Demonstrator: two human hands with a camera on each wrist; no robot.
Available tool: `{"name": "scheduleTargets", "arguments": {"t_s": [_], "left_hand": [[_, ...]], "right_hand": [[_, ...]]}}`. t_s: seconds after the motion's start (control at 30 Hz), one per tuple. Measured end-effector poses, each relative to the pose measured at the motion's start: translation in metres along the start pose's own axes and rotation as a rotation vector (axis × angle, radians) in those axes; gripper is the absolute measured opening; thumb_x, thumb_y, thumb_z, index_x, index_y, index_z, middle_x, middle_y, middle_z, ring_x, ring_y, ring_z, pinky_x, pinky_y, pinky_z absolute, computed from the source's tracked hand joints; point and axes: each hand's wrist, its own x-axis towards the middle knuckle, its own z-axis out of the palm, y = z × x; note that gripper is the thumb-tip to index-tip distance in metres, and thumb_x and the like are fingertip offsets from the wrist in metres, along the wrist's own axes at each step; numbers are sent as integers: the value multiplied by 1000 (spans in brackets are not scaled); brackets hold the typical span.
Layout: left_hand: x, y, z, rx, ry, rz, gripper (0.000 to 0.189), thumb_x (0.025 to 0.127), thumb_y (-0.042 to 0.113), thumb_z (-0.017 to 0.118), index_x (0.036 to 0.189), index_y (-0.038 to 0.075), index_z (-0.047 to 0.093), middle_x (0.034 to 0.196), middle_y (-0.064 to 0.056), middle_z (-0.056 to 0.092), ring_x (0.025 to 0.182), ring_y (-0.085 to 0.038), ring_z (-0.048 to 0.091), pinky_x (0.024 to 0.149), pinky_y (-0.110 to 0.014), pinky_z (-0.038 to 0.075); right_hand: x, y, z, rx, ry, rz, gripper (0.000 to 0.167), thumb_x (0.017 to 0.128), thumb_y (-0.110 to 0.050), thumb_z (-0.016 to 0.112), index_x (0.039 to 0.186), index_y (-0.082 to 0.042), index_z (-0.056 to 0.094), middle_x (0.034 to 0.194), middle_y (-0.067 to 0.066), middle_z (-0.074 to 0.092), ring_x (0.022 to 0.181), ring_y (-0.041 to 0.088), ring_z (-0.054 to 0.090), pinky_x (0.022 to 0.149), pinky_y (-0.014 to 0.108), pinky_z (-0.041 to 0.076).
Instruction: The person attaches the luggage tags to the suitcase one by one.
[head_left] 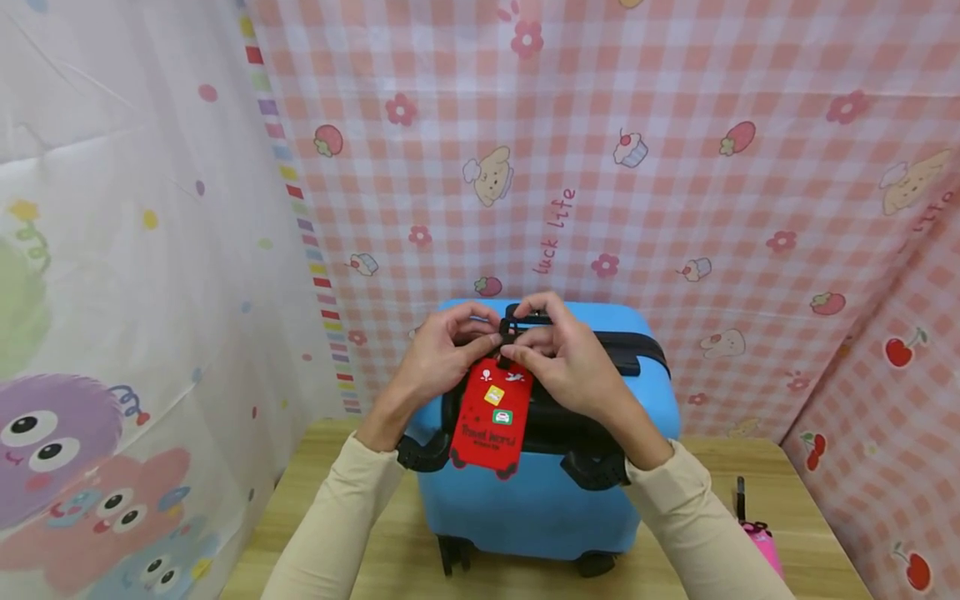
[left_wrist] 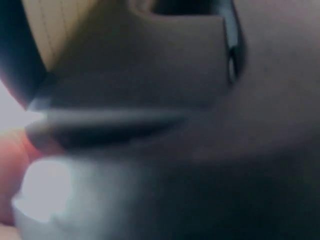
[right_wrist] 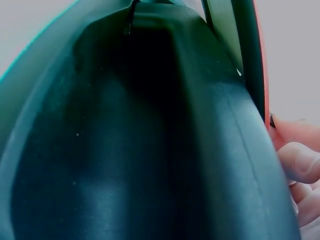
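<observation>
A blue hard-shell suitcase with black trim stands on a wooden table. Over its black front panel hangs a red luggage tag printed with small stickers and "Travel World". My left hand pinches the tag's black strap from the left, fingers curled, beside the suitcase's top handle. From the right, my right hand pinches the strap just above the tag. Fingertips partly hide the strap's end. Close, blurred dark surfaces fill most of the left wrist view; the right wrist view has curled fingers at its right edge.
A pink item with a black strap lies on the wooden table at the right. Behind the suitcase hangs a pink checked curtain; a white patterned curtain hangs at the left.
</observation>
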Motion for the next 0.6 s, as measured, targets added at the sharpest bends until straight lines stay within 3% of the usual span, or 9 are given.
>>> {"name": "scheduleTargets", "arguments": {"t_s": [0.6], "left_hand": [[-1,0,2,2,-8,64,11,96,4,63,106,2,67,101,-12,74,88,-19,70,81,-30,56]], "right_hand": [[-1,2,0,-12,14,-16,35,95,-8,66,128,-6,53,92,7,74,69,11,68,64,30,55]]}}
